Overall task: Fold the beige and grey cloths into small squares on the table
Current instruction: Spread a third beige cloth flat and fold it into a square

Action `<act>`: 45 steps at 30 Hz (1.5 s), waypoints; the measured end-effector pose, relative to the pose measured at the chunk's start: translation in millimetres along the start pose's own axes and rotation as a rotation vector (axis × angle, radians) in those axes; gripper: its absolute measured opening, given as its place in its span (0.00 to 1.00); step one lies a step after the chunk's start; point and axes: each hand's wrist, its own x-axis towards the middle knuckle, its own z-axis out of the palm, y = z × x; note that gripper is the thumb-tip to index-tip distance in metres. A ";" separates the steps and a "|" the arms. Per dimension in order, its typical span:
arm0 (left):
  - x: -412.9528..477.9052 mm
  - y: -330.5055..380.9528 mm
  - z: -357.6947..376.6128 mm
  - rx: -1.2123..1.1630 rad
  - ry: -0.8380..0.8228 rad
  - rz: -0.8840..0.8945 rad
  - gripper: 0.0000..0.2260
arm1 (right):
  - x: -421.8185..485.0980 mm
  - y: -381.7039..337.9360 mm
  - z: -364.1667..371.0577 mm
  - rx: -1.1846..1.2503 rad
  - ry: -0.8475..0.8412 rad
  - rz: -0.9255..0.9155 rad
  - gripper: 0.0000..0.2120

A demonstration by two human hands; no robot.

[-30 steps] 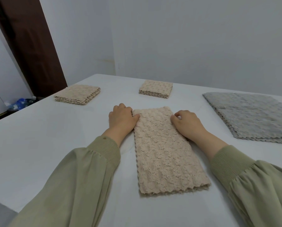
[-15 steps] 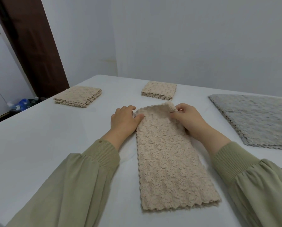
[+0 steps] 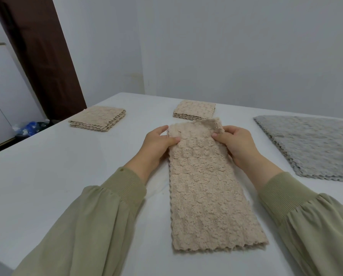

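Note:
A long beige cloth (image 3: 206, 196), folded into a narrow strip, lies on the white table (image 3: 57, 176) in front of me. My left hand (image 3: 158, 144) pinches its far left corner and my right hand (image 3: 236, 144) pinches its far right corner. The far end is lifted off the table and curls toward me; the near end lies flat. A stack of grey cloths (image 3: 310, 144) lies flat and unfolded at the right.
Two piles of folded beige squares sit at the back: one at the left (image 3: 98, 118), one at the centre (image 3: 195, 109). A wall stands behind the table, and a dark wooden door frame (image 3: 37, 56) at the left.
Both hands went from resting at the cloth's far end to pinching its corners and lifting that end up off the table.

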 end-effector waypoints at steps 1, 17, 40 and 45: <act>0.9 -1.9 0.7 0.083 0.038 0.034 0.29 | -0.4 2.0 0.6 -0.151 0.045 -0.037 0.03; -25.6 23.5 2.0 0.399 0.316 0.407 0.03 | -17.8 -17.1 6.7 -0.348 0.110 -0.261 0.04; -76.9 6.2 8.6 -0.111 0.045 0.056 0.07 | -72.5 -0.7 -0.4 -0.307 0.055 -0.154 0.15; -68.9 5.2 8.7 -0.148 0.099 0.033 0.05 | -66.4 -1.5 -0.8 -0.256 0.121 -0.174 0.10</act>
